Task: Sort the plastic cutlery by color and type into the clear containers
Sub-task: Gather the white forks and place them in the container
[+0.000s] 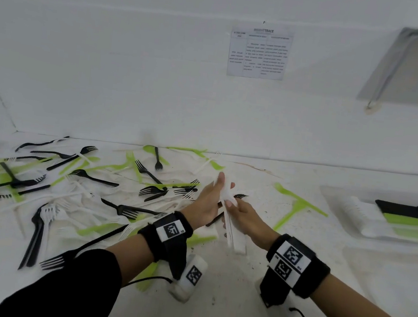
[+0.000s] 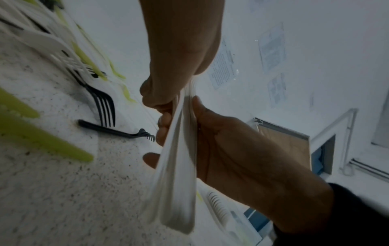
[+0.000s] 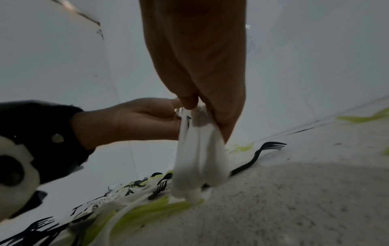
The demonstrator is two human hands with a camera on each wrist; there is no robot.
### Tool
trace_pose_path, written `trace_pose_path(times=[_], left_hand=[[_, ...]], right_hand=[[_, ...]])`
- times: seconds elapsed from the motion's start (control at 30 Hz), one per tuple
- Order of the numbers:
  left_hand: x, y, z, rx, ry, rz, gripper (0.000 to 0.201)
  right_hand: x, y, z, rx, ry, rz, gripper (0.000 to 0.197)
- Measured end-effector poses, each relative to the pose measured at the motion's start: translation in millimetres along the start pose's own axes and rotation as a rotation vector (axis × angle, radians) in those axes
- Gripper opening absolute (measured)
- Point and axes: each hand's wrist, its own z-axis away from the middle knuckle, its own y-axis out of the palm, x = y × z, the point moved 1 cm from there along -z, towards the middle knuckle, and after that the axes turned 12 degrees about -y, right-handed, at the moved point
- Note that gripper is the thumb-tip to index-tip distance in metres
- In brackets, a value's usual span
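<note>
**Both hands clamped on a bundle of white cutlery**

The white table (image 1: 250, 308) fills the lower half of the head view, below a white wall (image 1: 108, 67) bearing a printed sheet (image 1: 259, 52) at upper centre. A scattered pile of cutlery (image 1: 80, 190), black, green and white, spreads over the left and centre of the table. At the right edge a clear container (image 1: 347, 220) holds sorted white, black and green pieces in separate rows. Two green knives (image 1: 299, 203) lie crossed between the hands and that container.

At the centre, the two hands meet. The left hand (image 1: 206, 201) and the right hand (image 1: 246, 219) both grip a bundle of white cutlery (image 1: 233, 232), handles pointing toward the lower edge of the frame; its type is too blurred to tell. A black fork (image 1: 240, 196) lies just behind the bundle.
</note>
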Motion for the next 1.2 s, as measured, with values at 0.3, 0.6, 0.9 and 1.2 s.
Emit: trace_pose_path(times=[0.3,0.6,0.9,1.2], left_hand=[[-8,-4,-1,0.129,-0.036,-0.113,0.044],[-2,-11,6,0.078,0.013,-0.225,0.035],[-5,-21,9,-0.046,0.042,-0.168,0.035],[-25,-42,4,-0.083,0.058,0.016,0.031]], right_hand=[[-1,-20,11,-0.176,-0.016,-0.004,0.015],[-7,-9,18,-0.258,0.038,0.171,0.029],[2,2,14,-0.193,-0.027,0.268,0.009],[-2,-12,20,-0.296,0.021,0.232,0.010]])
